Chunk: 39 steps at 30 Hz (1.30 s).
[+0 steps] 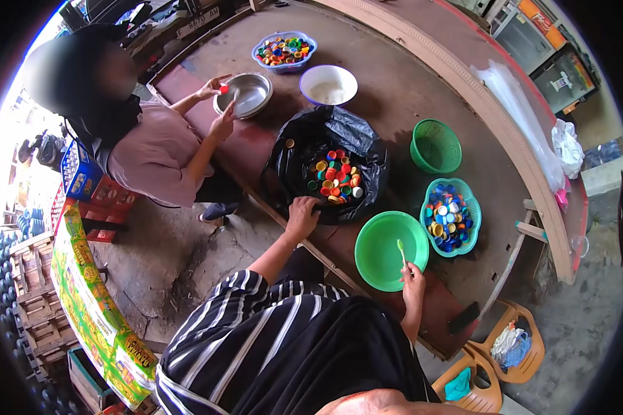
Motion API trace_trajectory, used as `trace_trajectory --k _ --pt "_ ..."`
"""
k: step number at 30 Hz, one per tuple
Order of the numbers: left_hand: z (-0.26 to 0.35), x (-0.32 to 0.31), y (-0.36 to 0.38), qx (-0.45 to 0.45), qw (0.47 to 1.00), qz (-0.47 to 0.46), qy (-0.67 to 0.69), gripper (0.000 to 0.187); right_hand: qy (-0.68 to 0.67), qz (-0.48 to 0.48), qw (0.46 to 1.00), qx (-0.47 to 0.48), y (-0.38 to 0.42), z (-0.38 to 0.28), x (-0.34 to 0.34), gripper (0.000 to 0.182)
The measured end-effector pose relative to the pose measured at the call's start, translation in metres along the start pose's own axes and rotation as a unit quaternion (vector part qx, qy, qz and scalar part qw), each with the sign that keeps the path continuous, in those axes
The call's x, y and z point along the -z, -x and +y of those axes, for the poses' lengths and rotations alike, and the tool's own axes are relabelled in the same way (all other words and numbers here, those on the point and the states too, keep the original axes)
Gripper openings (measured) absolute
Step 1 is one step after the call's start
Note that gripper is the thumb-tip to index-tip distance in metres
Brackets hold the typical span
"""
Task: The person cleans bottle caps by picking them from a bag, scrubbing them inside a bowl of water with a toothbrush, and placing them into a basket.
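My right hand (413, 278) is closed around the handle of a toothbrush (401, 250). Its green-bristled head points up over a round green basin (376, 238). My left hand (302, 217) has its fingers bent over the near rim of a black plastic bag (356, 131), apparently gripping the edge. Inside the open bag lies a pile of bottle caps (336, 178), mostly red, orange, yellow and white. To the right of the basin, a light-green scalloped basket (475, 207) holds blue, white and gold caps (451, 216).
Across the table corner, a co-worker (152, 149) holds a red cap (223, 88) and a thin tool over a metal bowl (253, 93). Further back are a white bowl (329, 84) and a basket of mixed caps (284, 51). A green basket (436, 146) stands at right; orange chairs (512, 339) stand beside the table.
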<state>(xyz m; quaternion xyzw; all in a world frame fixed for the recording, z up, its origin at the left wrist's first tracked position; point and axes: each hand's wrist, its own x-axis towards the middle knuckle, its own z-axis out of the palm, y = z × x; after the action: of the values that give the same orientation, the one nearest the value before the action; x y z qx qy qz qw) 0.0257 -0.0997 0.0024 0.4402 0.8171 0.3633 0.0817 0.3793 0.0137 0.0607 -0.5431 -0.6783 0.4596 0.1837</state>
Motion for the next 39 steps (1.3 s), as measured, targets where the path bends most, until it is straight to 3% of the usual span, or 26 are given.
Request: trace_trajectory --k 5,8,9,10,14,23,26,28,31,33,35,36,38,39 --pt "-0.037 0.007 -0.036 -0.002 0.998 0.060 -0.025 0.029 -0.024 0.010 1.000 -0.006 -0.004 0.013 -0.011 0.028" --pt "-0.052 0.011 -0.082 0.001 0.991 0.019 -0.129 0.019 0.029 -0.002 0.999 -0.032 0.004 -0.019 -0.012 0.027" --pt "-0.059 0.015 -0.096 -0.067 0.992 0.046 -0.093 0.014 0.019 0.005 1.000 -0.009 0.009 -0.022 -0.013 0.029" --pt "-0.057 0.025 -0.115 -0.071 0.993 0.025 -0.095 0.014 0.021 0.009 1.000 -0.021 0.010 -0.020 -0.014 0.030" --pt "-0.087 0.021 -0.157 -0.083 0.987 0.092 -0.104 0.032 0.055 0.018 0.997 -0.044 0.014 -0.015 -0.019 0.030" --pt "-0.124 0.018 -0.173 -0.038 0.984 -0.036 -0.171 0.027 0.038 0.053 0.995 -0.070 0.025 -0.010 -0.032 0.031" --pt "-0.114 0.024 -0.171 -0.008 0.985 -0.021 -0.172 0.023 0.040 0.047 0.995 -0.082 0.023 -0.010 -0.039 0.029" --pt "-0.102 0.028 -0.170 -0.003 0.983 -0.011 -0.183 0.021 0.075 0.047 0.995 -0.038 0.017 -0.002 -0.044 0.027" --pt "-0.068 0.027 -0.172 -0.003 0.996 0.033 -0.083 0.019 0.148 0.082 0.986 -0.011 0.013 -0.006 -0.048 0.025" --pt "-0.037 0.009 -0.162 -0.098 0.988 0.115 0.006 0.013 0.198 0.112 0.973 -0.024 0.009 -0.018 -0.058 0.026" --pt "0.017 -0.005 -0.137 -0.145 0.976 0.055 0.150 0.003 0.247 0.136 0.958 -0.055 0.000 -0.015 -0.067 0.027" --pt "0.026 -0.034 -0.118 -0.043 0.957 -0.051 0.282 0.006 0.275 0.105 0.954 -0.059 -0.005 -0.001 -0.071 0.026" --pt "0.061 -0.072 -0.080 -0.045 0.907 -0.180 0.377 0.013 0.288 0.062 0.953 -0.068 -0.010 -0.003 -0.070 0.025" --pt "0.077 -0.082 -0.069 -0.055 0.877 -0.247 0.409 0.016 0.257 0.097 0.959 -0.063 -0.014 -0.001 -0.072 0.025"
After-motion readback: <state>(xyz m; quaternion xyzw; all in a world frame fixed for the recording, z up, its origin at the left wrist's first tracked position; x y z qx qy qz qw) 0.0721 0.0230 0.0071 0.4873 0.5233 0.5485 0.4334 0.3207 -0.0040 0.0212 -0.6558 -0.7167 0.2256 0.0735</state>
